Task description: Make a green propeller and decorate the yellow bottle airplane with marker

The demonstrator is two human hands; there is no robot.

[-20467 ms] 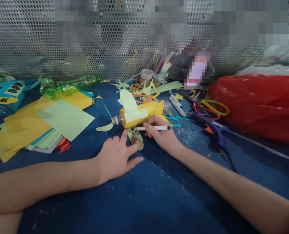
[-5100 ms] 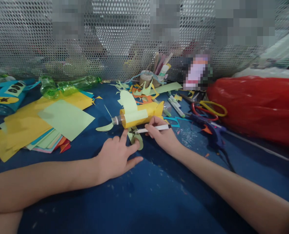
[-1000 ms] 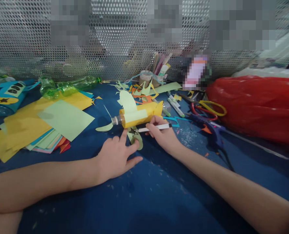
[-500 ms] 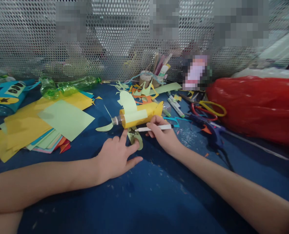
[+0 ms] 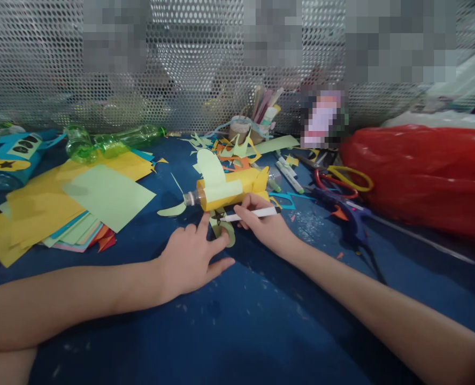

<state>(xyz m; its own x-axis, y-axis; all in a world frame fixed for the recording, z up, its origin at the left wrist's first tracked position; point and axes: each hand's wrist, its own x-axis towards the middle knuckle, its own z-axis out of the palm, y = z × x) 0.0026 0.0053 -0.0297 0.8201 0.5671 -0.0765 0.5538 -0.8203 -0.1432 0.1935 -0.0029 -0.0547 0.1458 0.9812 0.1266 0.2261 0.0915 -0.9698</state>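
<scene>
A small bottle wrapped in yellow paper (image 5: 233,188) lies on its side, its neck pointing left. One pale green paper wing (image 5: 211,164) stands up behind it; a second green wing (image 5: 229,235) reaches toward me and bears a dark star. My left hand (image 5: 189,256) lies with fingers apart, its fingertips touching the near wing and the bottle's edge. A white marker (image 5: 257,213) is pinched in my right hand (image 5: 265,220), with its tip at the star. By the bottle's mouth is a green paper strip (image 5: 171,210), shaped like a propeller blade.
Yellow and green paper sheets (image 5: 109,195) and green bottles (image 5: 129,140) lie at left. Paper scraps, markers (image 5: 289,175) and a jar (image 5: 239,130) sit behind. Scissors (image 5: 350,178), a blue glue gun (image 5: 350,214) and a red bag (image 5: 418,176) are at right.
My right hand has shifted slightly, and the marker is tilted more, its back end lower and further left. The star looks darker. My left hand has stayed in place.
</scene>
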